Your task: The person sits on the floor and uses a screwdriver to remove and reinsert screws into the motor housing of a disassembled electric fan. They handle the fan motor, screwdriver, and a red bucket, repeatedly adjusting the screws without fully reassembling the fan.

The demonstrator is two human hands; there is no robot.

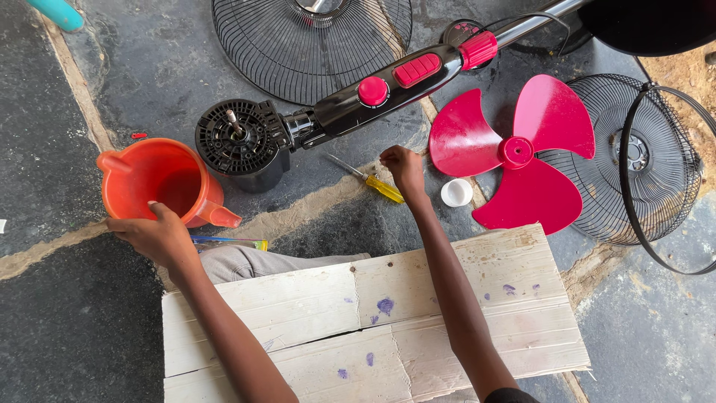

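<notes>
fingers of left hand (pixel 153 233) curled over smooth orange plastic jug (pixel 160 181) rim; right hand (pixel 403 166) fingers closed, yellow-handled screwdriver (pixel 371 180) beside.

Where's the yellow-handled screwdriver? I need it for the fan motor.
In the head view, the screwdriver lies on the stone floor mid-frame, just left of the right hand, below the black fan motor.

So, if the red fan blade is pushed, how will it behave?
The red fan blade looks like thin plastic, so it is probably light and slides easily on the stone floor. It rests on curved vanes, so it may rock. The thin edges could crack.
</notes>
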